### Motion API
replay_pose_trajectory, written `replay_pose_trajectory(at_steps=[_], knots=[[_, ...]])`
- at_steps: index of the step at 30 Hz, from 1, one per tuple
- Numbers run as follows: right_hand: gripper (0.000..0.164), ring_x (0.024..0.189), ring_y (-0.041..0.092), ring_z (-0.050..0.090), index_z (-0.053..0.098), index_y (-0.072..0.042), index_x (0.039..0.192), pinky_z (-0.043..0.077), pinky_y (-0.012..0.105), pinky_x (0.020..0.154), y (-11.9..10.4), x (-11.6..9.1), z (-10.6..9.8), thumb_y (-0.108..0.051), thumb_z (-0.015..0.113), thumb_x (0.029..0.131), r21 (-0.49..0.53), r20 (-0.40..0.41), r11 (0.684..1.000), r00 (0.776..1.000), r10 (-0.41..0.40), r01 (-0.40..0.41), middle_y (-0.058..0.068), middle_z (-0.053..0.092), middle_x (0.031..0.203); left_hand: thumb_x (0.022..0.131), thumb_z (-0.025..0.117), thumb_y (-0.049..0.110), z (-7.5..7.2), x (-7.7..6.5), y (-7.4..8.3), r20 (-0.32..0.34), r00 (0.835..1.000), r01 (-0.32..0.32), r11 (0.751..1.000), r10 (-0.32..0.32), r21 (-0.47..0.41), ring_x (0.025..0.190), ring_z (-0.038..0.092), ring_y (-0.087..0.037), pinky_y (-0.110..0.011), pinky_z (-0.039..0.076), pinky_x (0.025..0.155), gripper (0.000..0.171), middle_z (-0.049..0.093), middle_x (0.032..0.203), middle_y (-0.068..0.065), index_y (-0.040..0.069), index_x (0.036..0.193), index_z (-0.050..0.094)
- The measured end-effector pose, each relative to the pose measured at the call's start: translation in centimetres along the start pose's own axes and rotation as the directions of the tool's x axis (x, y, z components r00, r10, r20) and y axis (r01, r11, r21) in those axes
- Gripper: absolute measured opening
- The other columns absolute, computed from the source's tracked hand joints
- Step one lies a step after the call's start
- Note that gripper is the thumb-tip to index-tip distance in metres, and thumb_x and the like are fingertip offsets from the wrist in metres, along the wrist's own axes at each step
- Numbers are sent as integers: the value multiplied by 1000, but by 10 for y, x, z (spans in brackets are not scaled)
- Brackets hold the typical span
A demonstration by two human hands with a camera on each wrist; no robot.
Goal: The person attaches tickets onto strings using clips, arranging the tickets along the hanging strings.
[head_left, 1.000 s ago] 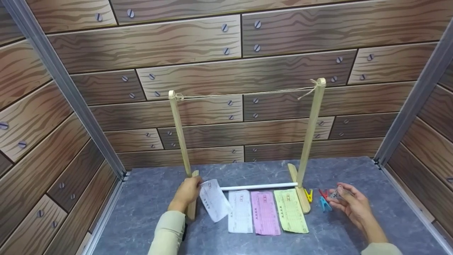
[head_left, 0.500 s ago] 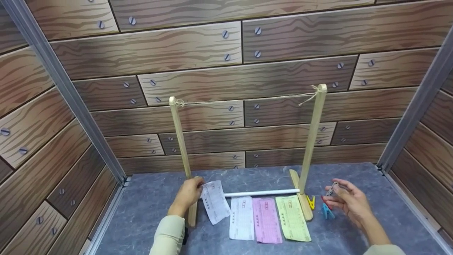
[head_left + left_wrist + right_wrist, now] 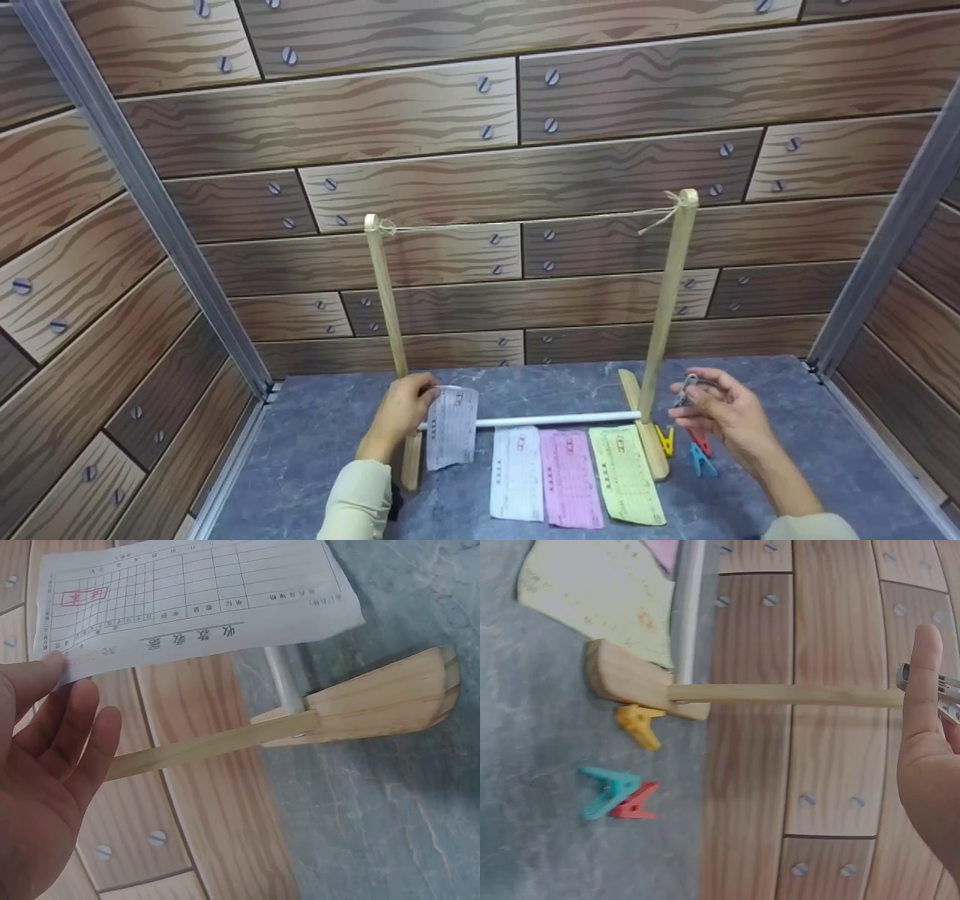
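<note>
The left hand (image 3: 399,411) pinches a white slip (image 3: 452,431) by its upper corner, beside the left post (image 3: 387,300). The right hand (image 3: 733,418), thumb against fingers, grips a metal clip (image 3: 686,388) near the right post (image 3: 667,307), raised above the worktop (image 3: 810,442).

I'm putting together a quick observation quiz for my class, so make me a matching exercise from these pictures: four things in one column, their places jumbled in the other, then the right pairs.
Things
1. String
2. Pink paper
3. Metal clip
4. Yellow clip

Places
A. Held in the person's right grip
B. Tied between the tops of two wooden posts
C. Beside the foot of one post
D. On the table, between a white paper and a yellow-green paper

Pairs: 1-B, 2-D, 3-A, 4-C
</note>
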State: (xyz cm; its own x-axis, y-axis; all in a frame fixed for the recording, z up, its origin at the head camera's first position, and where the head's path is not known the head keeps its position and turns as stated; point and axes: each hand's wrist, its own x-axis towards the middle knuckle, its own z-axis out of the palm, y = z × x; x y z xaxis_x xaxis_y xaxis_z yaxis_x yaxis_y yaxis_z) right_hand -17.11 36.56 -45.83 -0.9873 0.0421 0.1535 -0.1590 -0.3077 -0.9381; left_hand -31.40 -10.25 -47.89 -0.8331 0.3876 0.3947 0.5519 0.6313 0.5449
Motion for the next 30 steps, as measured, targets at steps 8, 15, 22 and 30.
replay_pose_trajectory(at_steps=[8,15,22,30], knots=[[32,76,33,67,41,9,124,54,42,66,-11,10,23,1,53,94,-126,27,989,997,-75,78,23,62,106,90,64,12,-6,3,8,-84,996,-41,999,40,-9,62,51,-6,-27,45,56,4,59,74,9,12,89,69],[40,73,34,66,37,15,125,54,44,63,-30,22,49,0,55,93,-228,78,963,988,-130,145,27,61,106,91,64,12,-19,14,18,-136,990,-46,997,38,-55,63,52,-6,-27,45,56,6,59,75,10,15,91,69],[33,72,36,66,44,8,123,52,48,63,-48,30,73,0,55,93,-265,142,947,979,-147,181,22,63,104,90,64,12,-37,29,29,-175,981,-99,994,88,-56,64,53,-6,-27,46,57,5,60,76,9,14,90,69],[33,73,37,66,45,9,121,52,49,63,-63,42,94,-1,58,92,-283,223,934,962,-156,218,20,64,103,90,64,13,-61,44,39,-214,968,-134,991,130,-4,67,54,-6,-27,46,60,6,62,81,8,13,90,70]])
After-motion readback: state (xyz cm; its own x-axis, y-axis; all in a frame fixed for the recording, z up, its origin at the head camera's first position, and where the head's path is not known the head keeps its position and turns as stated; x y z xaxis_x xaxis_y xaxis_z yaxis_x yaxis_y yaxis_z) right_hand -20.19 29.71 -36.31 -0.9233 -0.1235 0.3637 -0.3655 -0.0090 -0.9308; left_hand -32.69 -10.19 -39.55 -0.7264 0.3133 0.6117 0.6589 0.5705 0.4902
